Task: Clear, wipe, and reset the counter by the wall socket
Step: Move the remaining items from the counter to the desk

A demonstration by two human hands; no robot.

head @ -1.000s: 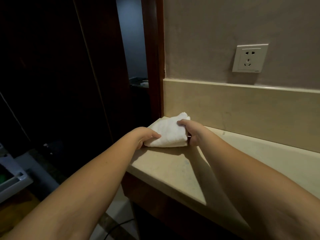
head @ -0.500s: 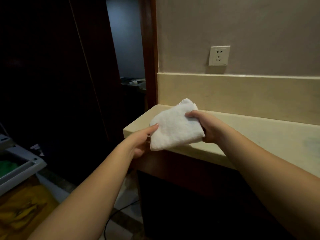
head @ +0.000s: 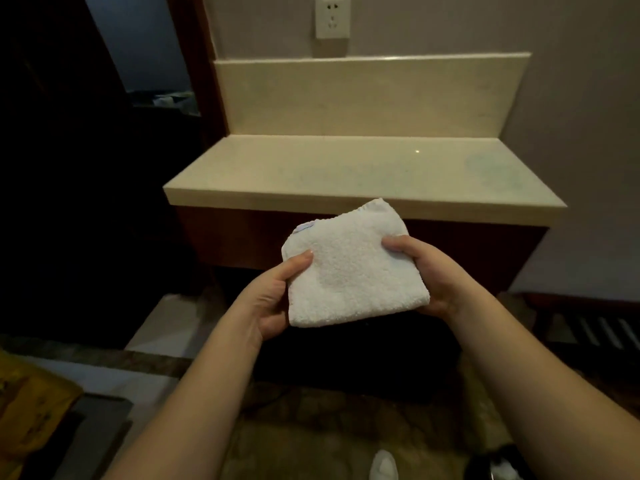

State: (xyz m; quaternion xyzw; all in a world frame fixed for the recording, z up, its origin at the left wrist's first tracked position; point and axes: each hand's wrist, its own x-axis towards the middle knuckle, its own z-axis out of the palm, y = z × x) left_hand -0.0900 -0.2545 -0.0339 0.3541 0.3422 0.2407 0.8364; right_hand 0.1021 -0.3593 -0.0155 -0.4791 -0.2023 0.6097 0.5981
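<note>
Counter bare, faint smears at its right: both hands clamp the folded cloth, resetting seemingly left

Dim, warm-toned light overall. My view goes near-black on the left side; the doorway area is lost in shadow. Brightest thing is the white towel held between my left hand and right hand, slightly soft, terry texture smeared. Small glare spot on the worktop toward its right, plus a faint sheen there. Wall socket casts a short shadow below. Wide-angle bending stretches my forearms at the bottom edge. Floor corners murky, noisy.
</note>
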